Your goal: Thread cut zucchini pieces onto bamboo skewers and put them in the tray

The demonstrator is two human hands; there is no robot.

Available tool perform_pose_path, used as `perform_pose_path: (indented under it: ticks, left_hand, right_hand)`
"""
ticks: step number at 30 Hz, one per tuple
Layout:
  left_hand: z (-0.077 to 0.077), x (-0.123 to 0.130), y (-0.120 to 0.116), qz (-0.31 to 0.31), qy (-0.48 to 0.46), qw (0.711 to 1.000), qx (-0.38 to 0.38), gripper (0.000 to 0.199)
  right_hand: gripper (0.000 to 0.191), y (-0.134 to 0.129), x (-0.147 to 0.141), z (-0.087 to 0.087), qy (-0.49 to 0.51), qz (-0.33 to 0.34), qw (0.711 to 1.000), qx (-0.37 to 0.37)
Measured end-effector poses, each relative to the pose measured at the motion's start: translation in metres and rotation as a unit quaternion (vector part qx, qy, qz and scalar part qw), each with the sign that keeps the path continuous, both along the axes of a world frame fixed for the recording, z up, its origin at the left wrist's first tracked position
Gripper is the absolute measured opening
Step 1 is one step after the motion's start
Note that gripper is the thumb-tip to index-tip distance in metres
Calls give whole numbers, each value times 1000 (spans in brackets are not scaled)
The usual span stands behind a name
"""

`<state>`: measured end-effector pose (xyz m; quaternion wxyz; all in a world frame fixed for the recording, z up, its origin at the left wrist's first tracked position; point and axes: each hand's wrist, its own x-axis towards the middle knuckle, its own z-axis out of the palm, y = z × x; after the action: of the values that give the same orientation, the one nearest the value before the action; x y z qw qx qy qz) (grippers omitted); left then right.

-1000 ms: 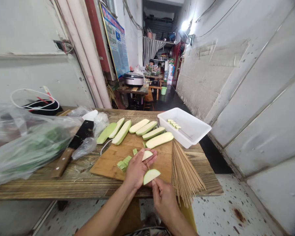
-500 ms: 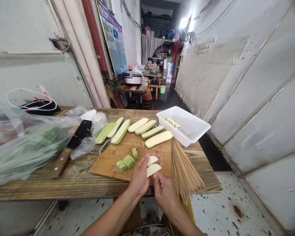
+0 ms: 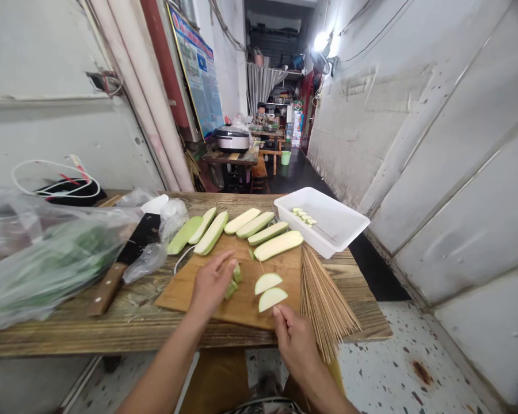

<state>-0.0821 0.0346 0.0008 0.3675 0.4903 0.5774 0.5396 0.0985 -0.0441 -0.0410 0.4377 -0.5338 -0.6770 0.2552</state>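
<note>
My right hand [image 3: 297,333] pinches a thin wooden skewer [image 3: 261,266] that carries two pale half-round slices [image 3: 268,283] of a green-skinned vegetable, perhaps zucchini. The slices hang over the wooden cutting board [image 3: 246,307]. To the left, my left hand [image 3: 211,284] is open, fingers stretched out beside a small group of cut green pieces [image 3: 235,279], which it partly covers. Along the board's far edge lie several lengthwise vegetable halves [image 3: 278,245]. A fan of loose bamboo skewers [image 3: 326,305] rests right of the board.
A white plastic tray [image 3: 341,221] with a few skewered slices stands at the back right. On the left lie a cleaver [image 3: 127,259] with a wooden handle and a plastic bag [image 3: 64,264] of greens. A person [image 3: 262,114] sits at a far table.
My left hand has let go of the slices and moved left to the cut pieces. My right hand keeps the skewer, with both slices now in plain sight.
</note>
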Motion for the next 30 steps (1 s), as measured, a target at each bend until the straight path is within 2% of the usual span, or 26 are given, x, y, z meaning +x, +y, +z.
perform_pose_path:
  ticks: [2, 4, 6, 8, 12, 15, 18, 21, 30]
  left_hand:
    - [5, 2, -5, -43, -26, 997, -50, 42]
    - [8, 17, -16, -95, -102, 986, -96, 49]
    - [9, 37, -28, -137, -209, 959, -131, 55]
    - [7, 53, -36, -179, -312, 919, -161, 46]
    - [3, 65, -38, -199, -434, 851, -216, 32]
    - [4, 63, -35, -197, -475, 826, -232, 27]
    - [5, 63, -35, -186, -487, 826, -216, 28]
    - [6, 67, -38, -184, -482, 828, -220, 27]
    - [2, 76, -41, -149, -442, 863, -195, 27]
  right_hand:
    - [36, 1, -1, 1, 14, -3, 1000, -6]
    - [36, 2, -3, 2, 33, -3, 999, -12]
    - [36, 4, -8, 4, 58, 0, 998, -19]
    - [36, 6, -13, 5, 82, 9, 996, -25]
    - [40, 7, -18, 4, 115, 28, 993, -30]
    - [33, 3, -17, 4, 131, 44, 990, -34]
    - [26, -4, -14, 6, 113, 48, 992, -41]
    - [31, -9, -13, 7, 64, 21, 997, -32]
    - [34, -9, -13, 0, 52, 4, 998, -17]
